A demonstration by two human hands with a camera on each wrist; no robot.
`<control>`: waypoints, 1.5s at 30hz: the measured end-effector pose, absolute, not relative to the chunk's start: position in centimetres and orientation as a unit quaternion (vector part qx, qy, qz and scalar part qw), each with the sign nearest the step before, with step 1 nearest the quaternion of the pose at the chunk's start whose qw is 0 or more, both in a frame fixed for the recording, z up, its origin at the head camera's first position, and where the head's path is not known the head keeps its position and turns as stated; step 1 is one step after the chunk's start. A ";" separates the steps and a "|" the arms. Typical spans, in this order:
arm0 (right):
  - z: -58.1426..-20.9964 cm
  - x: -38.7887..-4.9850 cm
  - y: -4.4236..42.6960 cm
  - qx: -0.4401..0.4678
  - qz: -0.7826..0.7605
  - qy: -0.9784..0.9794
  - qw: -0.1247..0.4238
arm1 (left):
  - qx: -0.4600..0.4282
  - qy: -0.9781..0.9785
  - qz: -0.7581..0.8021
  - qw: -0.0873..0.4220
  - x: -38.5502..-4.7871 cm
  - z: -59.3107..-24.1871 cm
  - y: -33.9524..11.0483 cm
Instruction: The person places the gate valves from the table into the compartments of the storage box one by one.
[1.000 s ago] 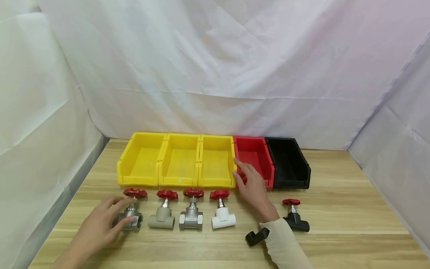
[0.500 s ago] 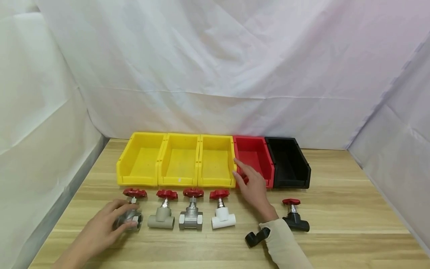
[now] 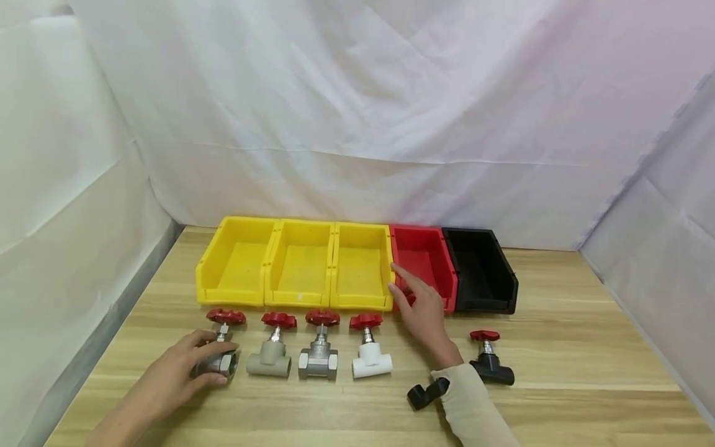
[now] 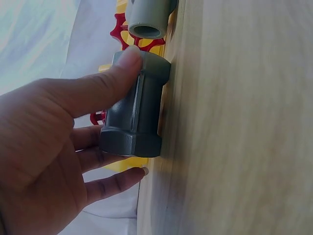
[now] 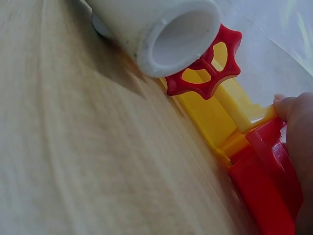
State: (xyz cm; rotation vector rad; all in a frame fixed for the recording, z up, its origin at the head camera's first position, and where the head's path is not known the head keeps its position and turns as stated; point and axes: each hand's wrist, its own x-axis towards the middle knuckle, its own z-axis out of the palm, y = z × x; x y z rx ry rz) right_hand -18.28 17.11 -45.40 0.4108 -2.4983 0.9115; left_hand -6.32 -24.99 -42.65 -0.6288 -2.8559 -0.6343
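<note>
At the left end of a row of valves, a metal valve [image 3: 226, 363] with a red handwheel stands on the table. My left hand [image 3: 162, 379] grips its body; in the left wrist view the thumb of the left hand [image 4: 63, 132] lies along the grey metal body [image 4: 134, 112], with fingers behind it. My right hand [image 3: 422, 313] rests with extended fingers at the wall between the third yellow bin [image 3: 360, 304] and the red bin [image 3: 421, 248]. The right wrist view shows part of the right hand [image 5: 299, 132] touching the rim there.
Right of the gripped valve stand a beige valve [image 3: 269, 366], another metal valve [image 3: 318, 363] and a white valve [image 3: 371, 363]. A black valve [image 3: 491, 369] is beside the right sleeve. Two more yellow bins [image 3: 296, 301] and a black bin [image 3: 486, 304] complete the back row.
My left thumb and fingers have shifted slightly on the metal valve, the forefinger now farther across its body. My right hand has stayed at the bin wall.
</note>
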 end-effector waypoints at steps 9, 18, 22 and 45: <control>-45.4 -18.0 17.3 0.137 0.342 -0.905 0.215 | -0.213 -0.951 -0.216 0.056 -6.8 -42.9 -25.2; -45.5 -18.2 17.2 0.150 0.335 -0.902 0.227 | -0.221 -0.944 -0.238 0.064 -6.8 -43.3 -25.5; -45.6 -18.1 17.3 0.151 0.330 -0.904 0.226 | -0.209 -0.942 -0.257 0.055 -6.9 -43.5 -25.6; -46.0 -18.5 17.2 0.151 0.321 -0.906 0.232 | -0.210 -0.945 -0.228 0.108 -6.3 -43.9 -25.1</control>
